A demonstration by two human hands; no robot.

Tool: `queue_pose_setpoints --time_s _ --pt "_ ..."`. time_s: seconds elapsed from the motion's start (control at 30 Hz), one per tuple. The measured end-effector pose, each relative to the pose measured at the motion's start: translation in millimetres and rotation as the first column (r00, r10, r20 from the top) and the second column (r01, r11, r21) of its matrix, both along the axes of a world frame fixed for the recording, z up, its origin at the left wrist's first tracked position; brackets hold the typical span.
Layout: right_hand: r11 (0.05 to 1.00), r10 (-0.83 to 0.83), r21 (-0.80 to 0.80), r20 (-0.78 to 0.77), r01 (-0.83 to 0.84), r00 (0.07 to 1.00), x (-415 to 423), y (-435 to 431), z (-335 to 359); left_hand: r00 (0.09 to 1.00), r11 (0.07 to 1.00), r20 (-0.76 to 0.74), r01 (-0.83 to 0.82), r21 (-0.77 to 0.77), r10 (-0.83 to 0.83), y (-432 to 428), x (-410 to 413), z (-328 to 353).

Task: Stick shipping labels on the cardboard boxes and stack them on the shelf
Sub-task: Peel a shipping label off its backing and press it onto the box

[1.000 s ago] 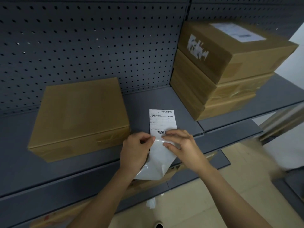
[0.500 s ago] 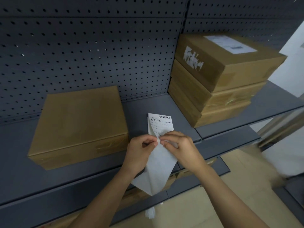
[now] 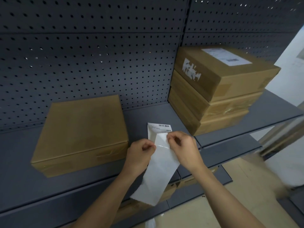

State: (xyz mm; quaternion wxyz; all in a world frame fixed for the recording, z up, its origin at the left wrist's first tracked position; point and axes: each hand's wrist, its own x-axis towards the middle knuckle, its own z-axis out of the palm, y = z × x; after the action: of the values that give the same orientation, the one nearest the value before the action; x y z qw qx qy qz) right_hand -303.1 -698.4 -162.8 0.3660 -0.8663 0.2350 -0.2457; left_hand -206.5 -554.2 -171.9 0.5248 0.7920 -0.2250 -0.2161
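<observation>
The plain cardboard box (image 3: 82,129) lies flat on the shelf (image 3: 144,116) with its top face bare. Just right of this box's front right corner, both hands hold a shipping label (image 3: 158,129) in the air. The left hand (image 3: 141,155), the one nearer the box, pinches the sheet's left edge between thumb and curled fingers. The right hand (image 3: 182,150), on the far side from the box, pinches a glossy flap folded over at the middle. The printed end with its barcode stands above the fingers, and the white backing sheet (image 3: 158,175) hangs down past the shelf edge. The strip's long axis therefore runs roughly along the box's right side, not across it. This looks like peeling in progress, with the layers only partly parted. Once freed, the label must travel left, over the box's top face, so the left hand would lead. Limp adhesive paper may curl onto itself. Well right of the box stands a stack of 3 boxes (image 3: 213,96), the top 1 already labelled.
</observation>
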Motion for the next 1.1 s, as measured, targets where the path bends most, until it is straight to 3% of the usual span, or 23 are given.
queue_pose_setpoints --time_s 0.17,0.3,0.53,1.1 --pt "0.970 -0.178 0.187 0.096 0.158 0.979 17 -9 21 0.988 0.996 -0.132 -0.086 0.000 0.085 4 5 5" --pt "0.948 -0.266 0.218 0.141 0.233 0.953 34 -21 40 0.962 0.992 -0.252 -0.117 -0.040 0.103 6 7 5" --pt "0.954 -0.294 0.083 0.100 0.287 0.950 59 -35 76 0.956 0.989 -0.270 -0.136 -0.050 0.118 7 7 7" --pt "0.953 -0.259 -0.097 0.224 0.286 0.940 80 -42 139 0.956 0.992 -0.267 -0.125 -0.001 0.120 25 -2 4"
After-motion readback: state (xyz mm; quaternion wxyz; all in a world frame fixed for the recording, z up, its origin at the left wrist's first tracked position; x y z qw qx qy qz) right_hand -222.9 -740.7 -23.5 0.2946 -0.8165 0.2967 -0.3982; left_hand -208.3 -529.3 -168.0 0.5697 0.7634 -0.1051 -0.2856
